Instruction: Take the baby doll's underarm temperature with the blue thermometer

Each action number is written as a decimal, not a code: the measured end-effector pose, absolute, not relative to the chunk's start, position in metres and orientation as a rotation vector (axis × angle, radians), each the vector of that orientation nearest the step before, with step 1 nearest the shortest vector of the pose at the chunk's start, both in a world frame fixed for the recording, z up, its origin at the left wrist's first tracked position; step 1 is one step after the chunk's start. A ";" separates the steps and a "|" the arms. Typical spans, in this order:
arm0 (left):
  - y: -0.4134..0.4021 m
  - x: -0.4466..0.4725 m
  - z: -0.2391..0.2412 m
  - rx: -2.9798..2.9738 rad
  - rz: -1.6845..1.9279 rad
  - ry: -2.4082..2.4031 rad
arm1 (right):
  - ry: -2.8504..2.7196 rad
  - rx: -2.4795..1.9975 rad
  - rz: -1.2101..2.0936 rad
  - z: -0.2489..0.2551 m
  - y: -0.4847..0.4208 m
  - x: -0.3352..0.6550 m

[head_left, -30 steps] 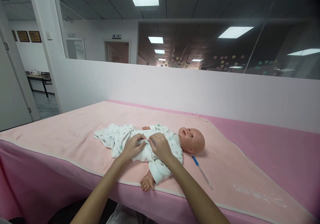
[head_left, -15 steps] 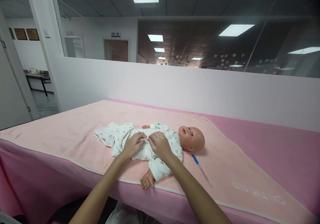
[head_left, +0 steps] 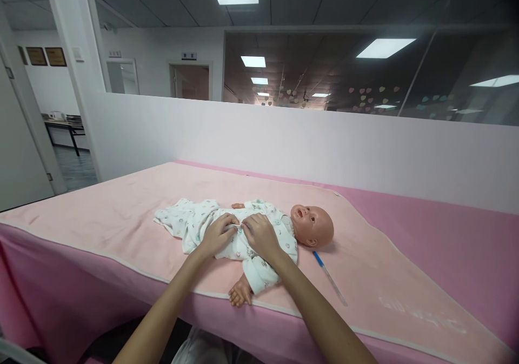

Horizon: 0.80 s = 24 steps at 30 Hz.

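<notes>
Works at a baby doll [head_left: 313,226] laid face-up on a pink towel [head_left: 121,212] near the front edge of the table [head_left: 446,245], head toward the right end. Pinches the front opening of its white printed romper [head_left: 190,223] with the curled fingertips of the left hand [head_left: 217,236] and right hand [head_left: 261,236], meeting over the chest. Has a thin blue-tipped stick [head_left: 329,278] lying on the towel just right of the doll's head

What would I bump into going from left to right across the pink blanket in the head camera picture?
Foot end of the romper → left hand → right hand → doll's head → blue-tipped stick
</notes>
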State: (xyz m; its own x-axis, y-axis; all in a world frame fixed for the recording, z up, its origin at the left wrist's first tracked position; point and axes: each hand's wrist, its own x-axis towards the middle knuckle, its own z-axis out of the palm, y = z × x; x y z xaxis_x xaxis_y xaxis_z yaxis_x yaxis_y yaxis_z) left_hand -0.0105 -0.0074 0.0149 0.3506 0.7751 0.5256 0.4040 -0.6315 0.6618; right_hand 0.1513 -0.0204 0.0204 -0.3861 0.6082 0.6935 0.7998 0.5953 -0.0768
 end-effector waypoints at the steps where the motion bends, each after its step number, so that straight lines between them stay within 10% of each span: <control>1: -0.008 -0.011 0.015 2.168 1.226 1.003 | -2.122 -1.110 -0.353 0.020 -0.020 0.151; 24: -0.010 -0.009 0.015 2.287 1.288 1.071 | -2.112 -1.112 -0.368 0.020 -0.021 0.151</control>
